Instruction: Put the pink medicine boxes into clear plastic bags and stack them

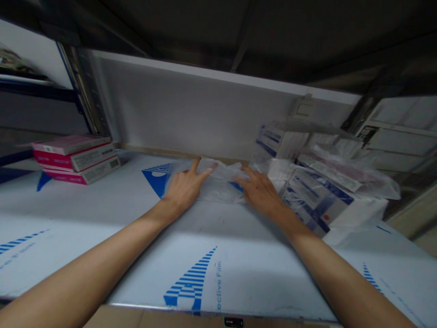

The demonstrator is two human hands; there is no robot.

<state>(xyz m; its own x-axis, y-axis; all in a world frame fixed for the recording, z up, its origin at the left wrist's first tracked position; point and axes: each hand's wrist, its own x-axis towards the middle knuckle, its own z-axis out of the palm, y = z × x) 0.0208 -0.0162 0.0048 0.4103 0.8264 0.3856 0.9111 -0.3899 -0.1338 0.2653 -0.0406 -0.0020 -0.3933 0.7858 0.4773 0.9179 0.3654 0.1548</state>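
Both my arms reach deep onto a white shelf board (pixel 102 214) printed with blue logos. My left hand (pixel 184 187) lies flat on a crumpled clear plastic bag (pixel 221 180) near the back wall, fingers stretched over it. My right hand (pixel 261 191) presses the bag's right edge, fingers together, next to a heap of white and blue boxes (pixel 317 191) wrapped in clear plastic. The bag lies between the two hands; what is inside it I cannot make out.
Three pink and white flat boxes (pixel 77 157) are stacked at the far left of the shelf. A grey back panel (pixel 191 114) closes the rear, and a dark shelf underside (pixel 239 32) hangs low overhead. More white boxes (pixel 399 136) sit on the neighbouring shelf at right.
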